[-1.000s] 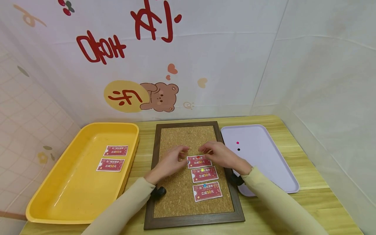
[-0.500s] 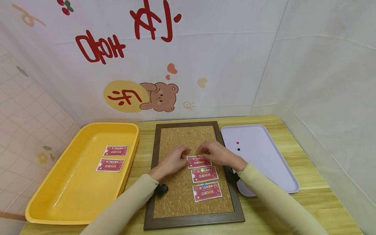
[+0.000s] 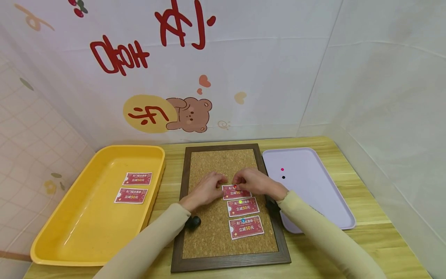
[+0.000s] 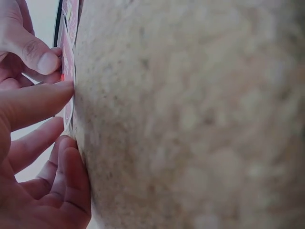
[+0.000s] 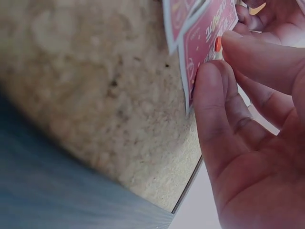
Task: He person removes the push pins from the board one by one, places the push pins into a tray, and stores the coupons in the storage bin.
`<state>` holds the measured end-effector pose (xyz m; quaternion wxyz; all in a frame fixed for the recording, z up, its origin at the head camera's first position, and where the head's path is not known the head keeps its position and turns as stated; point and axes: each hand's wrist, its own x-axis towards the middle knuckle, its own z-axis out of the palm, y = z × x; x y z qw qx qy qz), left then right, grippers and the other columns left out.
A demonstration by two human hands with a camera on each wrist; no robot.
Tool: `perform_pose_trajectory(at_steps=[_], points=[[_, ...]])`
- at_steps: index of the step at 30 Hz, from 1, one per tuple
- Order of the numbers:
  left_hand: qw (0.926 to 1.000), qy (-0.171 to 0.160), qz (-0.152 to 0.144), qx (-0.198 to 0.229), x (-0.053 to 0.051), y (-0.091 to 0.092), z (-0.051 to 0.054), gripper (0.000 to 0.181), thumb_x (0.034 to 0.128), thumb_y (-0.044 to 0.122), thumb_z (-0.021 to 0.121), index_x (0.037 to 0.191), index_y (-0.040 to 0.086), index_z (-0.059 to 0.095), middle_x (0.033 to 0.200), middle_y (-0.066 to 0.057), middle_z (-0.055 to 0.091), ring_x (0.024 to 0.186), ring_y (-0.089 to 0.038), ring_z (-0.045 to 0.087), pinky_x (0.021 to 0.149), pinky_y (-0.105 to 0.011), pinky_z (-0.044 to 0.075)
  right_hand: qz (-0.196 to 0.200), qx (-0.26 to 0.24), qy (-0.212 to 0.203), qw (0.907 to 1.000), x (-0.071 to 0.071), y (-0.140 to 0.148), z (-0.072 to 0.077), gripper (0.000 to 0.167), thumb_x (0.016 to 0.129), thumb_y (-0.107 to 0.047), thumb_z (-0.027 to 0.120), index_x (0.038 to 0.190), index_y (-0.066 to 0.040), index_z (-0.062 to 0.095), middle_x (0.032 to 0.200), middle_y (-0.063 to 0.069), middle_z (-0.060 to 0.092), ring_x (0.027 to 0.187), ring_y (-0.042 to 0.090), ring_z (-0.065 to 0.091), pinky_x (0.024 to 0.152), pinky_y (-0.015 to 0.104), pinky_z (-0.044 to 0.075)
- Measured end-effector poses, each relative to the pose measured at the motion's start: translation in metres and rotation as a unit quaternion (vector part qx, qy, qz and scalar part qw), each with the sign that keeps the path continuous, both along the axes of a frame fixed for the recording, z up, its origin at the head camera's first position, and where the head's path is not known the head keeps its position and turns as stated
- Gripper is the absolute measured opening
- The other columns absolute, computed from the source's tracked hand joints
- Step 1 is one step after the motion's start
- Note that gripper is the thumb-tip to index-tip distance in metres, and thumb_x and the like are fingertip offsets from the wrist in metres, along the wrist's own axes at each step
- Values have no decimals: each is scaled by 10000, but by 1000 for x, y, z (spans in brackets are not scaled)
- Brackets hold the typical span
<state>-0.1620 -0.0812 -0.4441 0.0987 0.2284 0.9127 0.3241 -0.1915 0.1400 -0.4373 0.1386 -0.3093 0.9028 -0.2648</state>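
Observation:
Three red coupons lie in a column on the framed corkboard (image 3: pixel 209 240). A red pushpin (image 5: pixel 218 44) is on the topmost coupon (image 3: pixel 228 193), pinched by the thumb and finger of my right hand (image 3: pixel 256 180). My left hand (image 3: pixel 205 188) rests at that coupon's left edge, its thumb (image 4: pixel 47 101) touching the paper and the other fingers bent against the cork. A yellow pushpin (image 3: pixel 240 201) stands on the middle coupon (image 3: pixel 243 209), and a blue pushpin (image 3: pixel 243 220) on the lowest coupon (image 3: pixel 246 229). The pin's point is hidden.
Left of the board is a yellow tub (image 3: pixel 83 260) holding two more coupons, an upper one (image 3: pixel 138 179) and a lower one (image 3: pixel 130 196). To the right lies a lilac tray (image 3: pixel 313 193) with a pink pushpin (image 3: pixel 282 169) and a black pushpin (image 3: pixel 283 177). A wall stands behind.
My right hand has moved slightly left and closed in on the red pushpin. My left hand has shifted a little to the right against the top coupon. The coupons stay put.

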Motion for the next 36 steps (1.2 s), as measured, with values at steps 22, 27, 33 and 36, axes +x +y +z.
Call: perform_pose_trajectory(at_steps=[22,27,33,36], points=[[9999,-90,-67,-84,-4,4,2,183,872,44,757,1047,88,725,958,-37,596,868,-178,493,779,-365,417,145,25,-440,9989,-9,0,3,69,928,-22,720,926,-90,717,790,-62,650,700,72,560,664,264,478],[9996,-184,-105,211,-6,4,0,225,873,2,725,1090,59,712,929,-16,638,841,-162,562,749,-333,456,80,60,-619,9980,-10,-1,4,38,922,-34,736,939,-63,719,793,-53,646,705,78,556,664,260,468],[9976,-364,-120,583,-7,2,1,271,898,-19,714,1163,37,696,945,-42,670,835,-131,581,751,-306,489,-11,134,-735,9972,-10,-2,4,54,930,-38,736,923,-89,718,806,-54,646,721,84,560,675,265,469],[9960,-463,-150,753,-6,0,1,211,917,-24,703,1122,28,716,983,-69,694,850,-125,606,765,-304,513,-2,134,-702,9974,-11,-2,3,69,928,-33,735,913,-97,714,806,-52,647,723,85,560,676,267,471]])
